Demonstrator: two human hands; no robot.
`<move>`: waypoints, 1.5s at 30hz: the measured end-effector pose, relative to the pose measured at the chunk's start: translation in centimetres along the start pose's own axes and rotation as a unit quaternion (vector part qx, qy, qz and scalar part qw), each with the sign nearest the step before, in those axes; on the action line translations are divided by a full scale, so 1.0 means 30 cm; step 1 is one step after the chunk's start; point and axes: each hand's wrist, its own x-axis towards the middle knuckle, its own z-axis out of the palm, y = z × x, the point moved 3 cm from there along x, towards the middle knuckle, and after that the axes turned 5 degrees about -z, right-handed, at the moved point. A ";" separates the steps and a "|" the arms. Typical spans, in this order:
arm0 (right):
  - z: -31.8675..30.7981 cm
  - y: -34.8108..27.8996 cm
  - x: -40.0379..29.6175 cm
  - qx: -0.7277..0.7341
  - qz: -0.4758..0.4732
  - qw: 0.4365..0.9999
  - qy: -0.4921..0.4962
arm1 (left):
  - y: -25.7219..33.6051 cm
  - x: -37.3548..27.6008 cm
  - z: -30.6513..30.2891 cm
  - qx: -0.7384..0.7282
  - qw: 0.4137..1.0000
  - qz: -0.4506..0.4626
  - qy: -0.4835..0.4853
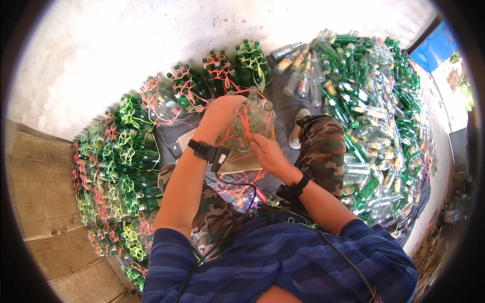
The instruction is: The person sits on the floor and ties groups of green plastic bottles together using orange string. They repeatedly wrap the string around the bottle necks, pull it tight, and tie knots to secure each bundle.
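A cluster of clear glass bottles [254,113] stands upright on a flat board [237,166] between my knees. Red plastic twine [245,120] runs around and across the bottle necks. My left hand [226,111] is at the cluster's upper left, over the necks, its fingers bent down; whether they grip the twine is hidden. My right hand [267,152] is at the near right side of the cluster, thumb and forefinger pinched on the red twine. More red twine [242,185] lies loose below the board.
Bundles of green bottles tied with twine [130,147] curve along the left and far side by the wall [125,45]. A large heap of loose green and clear bottles [371,113] lies on the right. Cardboard [45,181] stands at the far left. A dark sheet [282,85] covers the ground.
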 end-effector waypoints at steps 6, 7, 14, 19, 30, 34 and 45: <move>0.004 0.020 0.003 -0.021 -0.050 0.998 0.023 | -0.008 0.024 0.014 -0.053 0.998 -0.036 -0.024; 0.005 0.022 0.005 -0.027 -0.051 0.998 0.021 | -0.012 0.027 0.015 -0.059 0.997 -0.041 -0.029; 0.012 0.007 0.007 -0.072 -0.076 0.994 0.036 | -0.027 0.045 0.034 -0.073 0.996 -0.045 -0.037; 0.007 -0.016 0.008 -0.129 -0.079 0.988 0.033 | -0.022 0.063 0.033 -0.110 0.985 -0.106 -0.075; 0.017 0.000 0.008 -0.165 -0.076 0.983 0.041 | 0.026 0.080 -0.011 -0.145 0.970 -0.150 -0.126; 0.022 -0.018 0.002 -0.158 -0.083 0.982 0.054 | 0.027 0.083 -0.014 -0.147 0.967 -0.155 -0.142; 0.030 0.001 0.007 -0.169 -0.052 0.983 0.055 | 0.015 0.098 -0.008 -0.099 0.980 -0.083 -0.149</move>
